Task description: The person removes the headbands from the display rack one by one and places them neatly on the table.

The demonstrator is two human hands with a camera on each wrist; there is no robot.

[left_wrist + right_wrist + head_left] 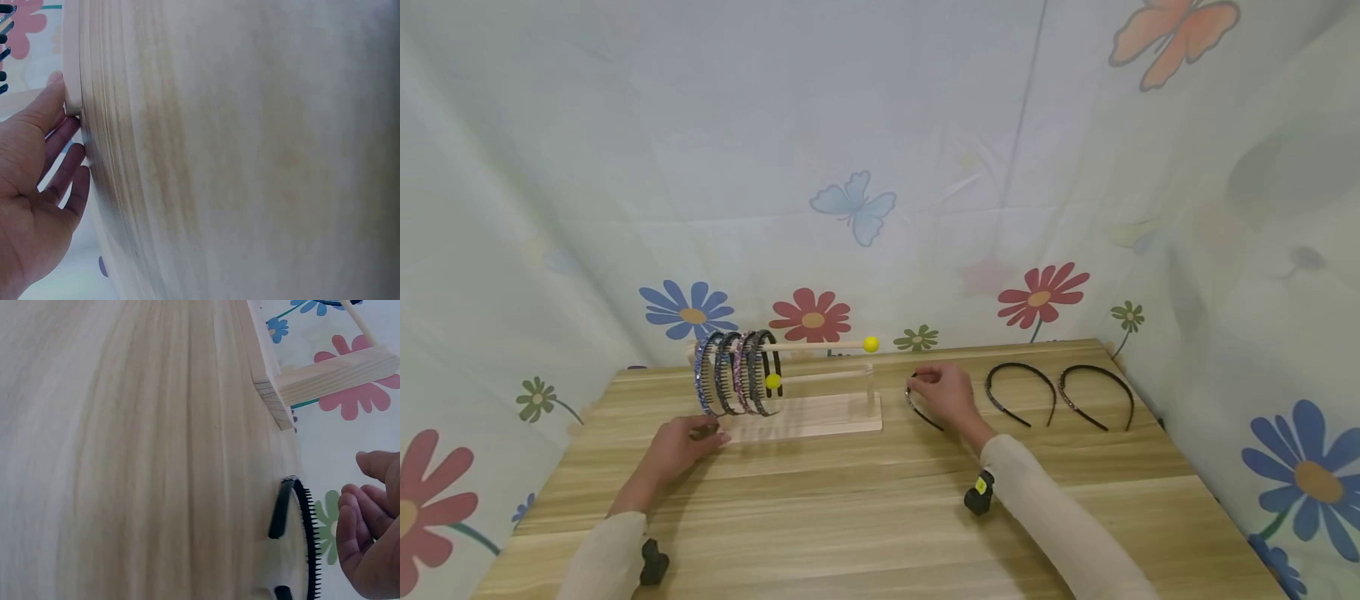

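My left hand (pixel 677 446) is at the left front end of a light wooden headband stand (pixel 827 417). In the left wrist view its thumb lies along the base (pixel 72 56), with the fingers bent round the base's end. Several glittery toothed headbands (pixel 741 375) hang side by side on the stand's left part. My right hand (pixel 947 396) reaches over a black headband (pixel 916 407) lying on the table right of the stand. The right wrist view shows that hand's thumb apart from its bent fingers (pixel 353 531), beside the headband's toothed band (pixel 310 528), with nothing between them.
Two more black headbands, one in the middle right (pixel 1021 364) and one farther right (pixel 1097 367), lie on the wooden table (pixel 865 517). The stand's rods end in yellow balls (pixel 871 344). A flowered curtain (pixel 925 250) hangs behind the table.
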